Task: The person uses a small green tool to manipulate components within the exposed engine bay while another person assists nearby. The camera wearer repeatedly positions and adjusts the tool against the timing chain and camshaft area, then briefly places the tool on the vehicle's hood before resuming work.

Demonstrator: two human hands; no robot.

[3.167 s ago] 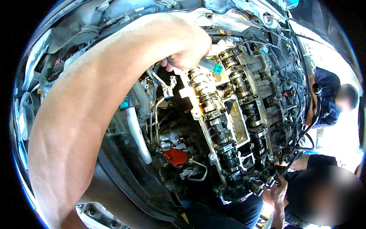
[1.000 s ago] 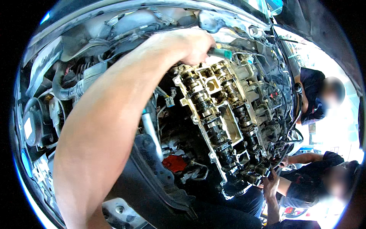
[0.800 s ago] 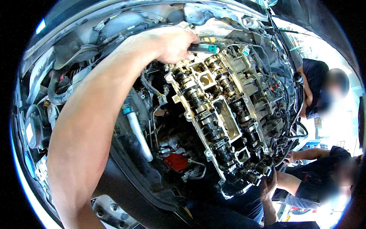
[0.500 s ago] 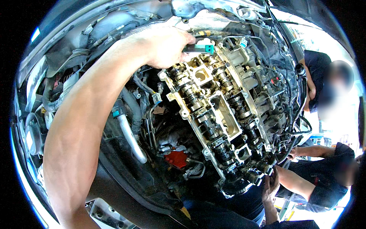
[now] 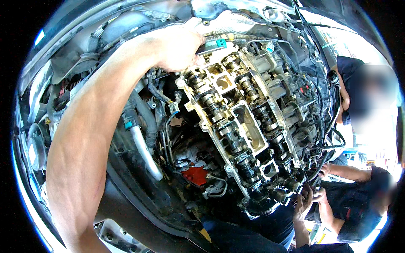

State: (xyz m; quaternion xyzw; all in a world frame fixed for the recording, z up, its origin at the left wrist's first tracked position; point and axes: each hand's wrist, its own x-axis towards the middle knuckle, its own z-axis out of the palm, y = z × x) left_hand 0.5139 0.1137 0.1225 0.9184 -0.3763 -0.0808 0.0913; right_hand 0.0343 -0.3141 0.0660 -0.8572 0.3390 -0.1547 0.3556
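My left hand (image 5: 183, 48) reaches over the far end of an opened car engine, fingers closed on a slim grey tool with a teal end (image 5: 221, 43). The tool's exact kind does not show. Below it stretches the cylinder head (image 5: 249, 130), uncovered, with two oily camshafts (image 5: 231, 140) along its length. At the near right end, my right hand (image 5: 302, 205) has its fingers curled beside the camshaft ends (image 5: 291, 186). What those fingers hold, if anything, is hidden. A co-worker's hand (image 5: 319, 195) is right next to it.
A silver pipe (image 5: 145, 154) and hoses run left of the engine. A red patch (image 5: 195, 175) shows deep in the bay. Wiring (image 5: 325, 145) borders the right side. A co-worker (image 5: 354, 202) leans in at the lower right; another person (image 5: 350, 88) stands farther up.
My left hand has drawn the teal-ended tool slightly left and up, tilting it. The co-worker's nearer hand has come into view beside my right hand, which has shifted slightly right.
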